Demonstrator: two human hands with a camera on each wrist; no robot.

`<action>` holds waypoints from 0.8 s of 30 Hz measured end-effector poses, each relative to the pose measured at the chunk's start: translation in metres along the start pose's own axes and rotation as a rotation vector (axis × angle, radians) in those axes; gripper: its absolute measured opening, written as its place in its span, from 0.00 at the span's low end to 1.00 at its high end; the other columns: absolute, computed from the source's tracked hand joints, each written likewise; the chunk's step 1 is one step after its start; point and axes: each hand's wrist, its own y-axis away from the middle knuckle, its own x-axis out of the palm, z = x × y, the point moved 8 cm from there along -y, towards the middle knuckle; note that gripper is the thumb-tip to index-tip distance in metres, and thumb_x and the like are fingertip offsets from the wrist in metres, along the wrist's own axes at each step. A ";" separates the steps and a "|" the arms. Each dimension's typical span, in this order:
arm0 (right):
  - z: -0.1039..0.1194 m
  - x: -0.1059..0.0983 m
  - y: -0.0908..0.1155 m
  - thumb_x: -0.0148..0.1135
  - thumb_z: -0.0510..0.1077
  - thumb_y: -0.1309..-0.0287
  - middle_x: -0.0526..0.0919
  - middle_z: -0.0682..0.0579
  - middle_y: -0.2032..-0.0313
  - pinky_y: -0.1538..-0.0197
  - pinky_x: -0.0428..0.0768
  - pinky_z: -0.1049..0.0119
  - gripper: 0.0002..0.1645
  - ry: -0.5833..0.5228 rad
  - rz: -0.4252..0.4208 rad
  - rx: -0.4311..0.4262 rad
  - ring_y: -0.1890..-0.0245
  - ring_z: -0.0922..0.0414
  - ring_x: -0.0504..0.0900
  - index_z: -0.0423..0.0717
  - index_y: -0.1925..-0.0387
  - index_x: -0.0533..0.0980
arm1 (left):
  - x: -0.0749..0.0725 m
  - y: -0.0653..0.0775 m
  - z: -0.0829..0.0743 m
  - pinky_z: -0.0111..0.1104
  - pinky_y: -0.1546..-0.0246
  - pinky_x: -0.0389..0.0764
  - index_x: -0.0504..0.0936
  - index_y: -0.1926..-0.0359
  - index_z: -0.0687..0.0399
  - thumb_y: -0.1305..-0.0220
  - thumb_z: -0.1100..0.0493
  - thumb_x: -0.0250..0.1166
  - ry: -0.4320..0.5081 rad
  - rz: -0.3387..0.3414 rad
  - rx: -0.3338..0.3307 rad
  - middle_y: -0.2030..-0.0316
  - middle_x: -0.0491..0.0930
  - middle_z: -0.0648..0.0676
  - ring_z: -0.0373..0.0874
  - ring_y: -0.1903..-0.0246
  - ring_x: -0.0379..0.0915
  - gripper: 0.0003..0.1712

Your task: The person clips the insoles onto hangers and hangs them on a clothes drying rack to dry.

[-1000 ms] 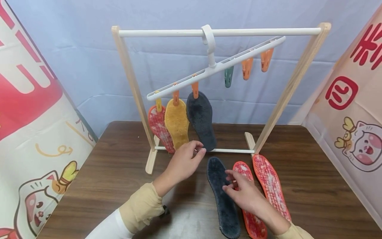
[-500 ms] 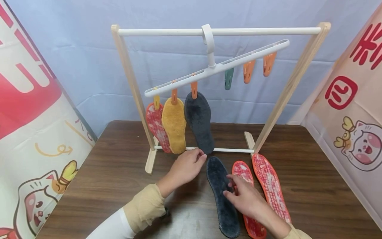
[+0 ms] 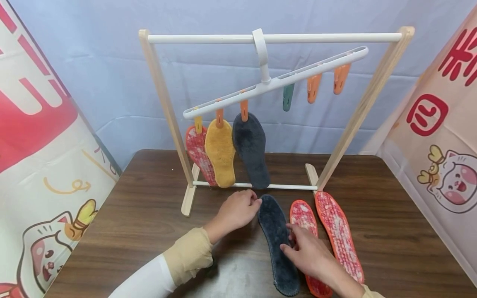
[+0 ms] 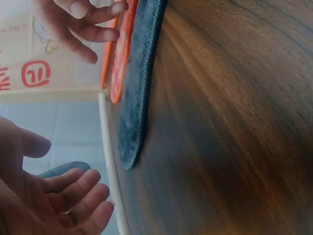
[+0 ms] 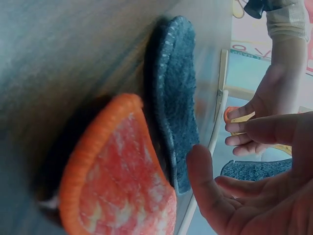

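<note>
Perhaps we, grip empty in left hand (image 3: 238, 209) and right hand (image 3: 310, 250), hastily shove the dark insole (image 3: 273, 225) off-line toward the worktop's (image 3: 145, 240) near edge.

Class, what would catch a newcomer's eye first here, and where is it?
A white hanger, hooked on the pale wooden rack and sloping down to the picture's left, stands out most. From its lower half hang a red-and-white insole, a fuzzy yellow insole and a fuzzy dark grey insole. Another dark grey insole lies below, on the brown wooden table.

Brown wood-grain table (image 3: 126, 223), creased pale-blue cloth (image 3: 208, 66) behind, cartoon-printed panels (image 3: 41, 136) either side
</note>
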 end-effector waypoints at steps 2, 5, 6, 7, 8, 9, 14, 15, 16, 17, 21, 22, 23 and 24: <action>-0.001 0.001 0.001 0.70 0.46 0.39 0.75 0.53 0.64 0.72 0.70 0.65 0.34 0.007 0.000 0.006 0.69 0.59 0.73 0.38 0.35 0.72 | 0.004 -0.002 0.002 0.41 0.58 0.80 0.83 0.53 0.51 0.25 0.45 0.57 -0.011 0.021 -0.019 0.61 0.83 0.49 0.47 0.57 0.80 0.17; -0.002 0.002 0.002 0.71 0.47 0.40 0.75 0.54 0.66 0.72 0.70 0.65 0.33 0.034 -0.016 -0.001 0.71 0.59 0.72 0.38 0.37 0.73 | 0.012 -0.004 0.005 0.43 0.56 0.80 0.83 0.51 0.52 0.26 0.44 0.57 -0.045 0.065 -0.046 0.58 0.83 0.51 0.50 0.54 0.80 0.18; -0.002 0.003 0.003 0.71 0.47 0.40 0.75 0.54 0.67 0.73 0.69 0.65 0.32 0.045 -0.022 -0.003 0.71 0.60 0.72 0.39 0.38 0.74 | 0.014 -0.005 0.005 0.44 0.55 0.80 0.83 0.51 0.52 0.26 0.44 0.58 -0.057 0.081 -0.051 0.58 0.83 0.51 0.51 0.53 0.80 0.19; -0.002 0.003 0.004 0.71 0.47 0.40 0.75 0.55 0.67 0.73 0.69 0.65 0.31 0.056 -0.024 -0.006 0.72 0.60 0.71 0.39 0.39 0.74 | 0.016 -0.006 0.006 0.44 0.55 0.80 0.83 0.50 0.53 0.26 0.44 0.58 -0.068 0.098 -0.058 0.57 0.83 0.52 0.51 0.52 0.79 0.20; -0.002 0.003 0.004 0.71 0.47 0.40 0.75 0.55 0.68 0.73 0.69 0.64 0.31 0.065 -0.024 -0.009 0.72 0.60 0.71 0.39 0.39 0.74 | 0.019 -0.007 0.007 0.44 0.54 0.80 0.83 0.50 0.53 0.27 0.44 0.58 -0.075 0.114 -0.063 0.57 0.82 0.52 0.52 0.52 0.79 0.20; -0.003 0.004 0.004 0.71 0.48 0.40 0.75 0.55 0.68 0.73 0.69 0.64 0.30 0.071 -0.021 -0.008 0.73 0.59 0.71 0.39 0.40 0.74 | 0.021 -0.008 0.008 0.44 0.54 0.79 0.83 0.51 0.53 0.27 0.43 0.58 -0.081 0.128 -0.067 0.57 0.82 0.52 0.52 0.52 0.78 0.20; -0.006 0.007 0.005 0.71 0.50 0.40 0.77 0.54 0.66 0.71 0.72 0.62 0.33 0.098 0.010 0.013 0.72 0.59 0.72 0.38 0.38 0.74 | 0.028 -0.009 0.007 0.43 0.55 0.78 0.83 0.57 0.54 0.27 0.43 0.58 -0.103 0.176 -0.072 0.61 0.80 0.54 0.53 0.54 0.77 0.19; -0.007 0.008 0.005 0.71 0.50 0.40 0.77 0.54 0.65 0.70 0.72 0.62 0.33 0.102 0.013 0.018 0.72 0.60 0.73 0.38 0.38 0.74 | 0.028 -0.009 0.006 0.43 0.53 0.78 0.84 0.57 0.55 0.26 0.43 0.58 -0.110 0.179 -0.069 0.60 0.80 0.55 0.53 0.53 0.77 0.20; -0.008 0.008 0.005 0.71 0.50 0.40 0.77 0.54 0.64 0.70 0.73 0.62 0.33 0.107 0.016 0.019 0.71 0.60 0.73 0.38 0.38 0.74 | 0.029 -0.009 0.005 0.43 0.51 0.78 0.84 0.56 0.56 0.26 0.44 0.58 -0.118 0.183 -0.066 0.59 0.81 0.56 0.54 0.52 0.77 0.21; -0.008 0.009 0.005 0.71 0.50 0.40 0.78 0.54 0.64 0.70 0.74 0.62 0.33 0.110 0.018 0.020 0.71 0.60 0.74 0.37 0.38 0.74 | 0.030 -0.009 0.004 0.44 0.49 0.78 0.84 0.54 0.57 0.26 0.44 0.57 -0.126 0.184 -0.064 0.57 0.81 0.57 0.54 0.51 0.77 0.22; -0.010 0.010 0.006 0.72 0.52 0.41 0.80 0.54 0.62 0.69 0.77 0.60 0.35 0.125 0.018 0.026 0.69 0.60 0.76 0.37 0.38 0.73 | 0.033 -0.011 0.003 0.45 0.43 0.76 0.81 0.43 0.63 0.25 0.44 0.56 -0.157 0.197 -0.078 0.48 0.81 0.60 0.56 0.44 0.75 0.27; -0.010 0.010 0.006 0.72 0.52 0.41 0.80 0.54 0.62 0.67 0.78 0.59 0.36 0.131 0.017 0.025 0.68 0.60 0.77 0.37 0.38 0.73 | 0.034 -0.012 0.003 0.45 0.42 0.76 0.80 0.42 0.63 0.25 0.44 0.56 -0.165 0.204 -0.084 0.47 0.80 0.61 0.56 0.43 0.74 0.28; -0.010 0.010 0.006 0.72 0.53 0.41 0.81 0.53 0.61 0.66 0.79 0.57 0.36 0.140 0.015 0.023 0.67 0.60 0.78 0.37 0.38 0.73 | 0.035 -0.013 0.003 0.45 0.41 0.75 0.79 0.40 0.64 0.25 0.43 0.56 -0.175 0.209 -0.087 0.46 0.80 0.61 0.56 0.42 0.74 0.29; -0.010 0.010 0.006 0.72 0.53 0.41 0.81 0.53 0.61 0.64 0.80 0.56 0.37 0.147 0.013 0.021 0.66 0.60 0.79 0.37 0.38 0.73 | 0.036 -0.013 0.003 0.44 0.40 0.74 0.78 0.39 0.64 0.24 0.43 0.55 -0.186 0.216 -0.090 0.44 0.79 0.61 0.55 0.41 0.73 0.30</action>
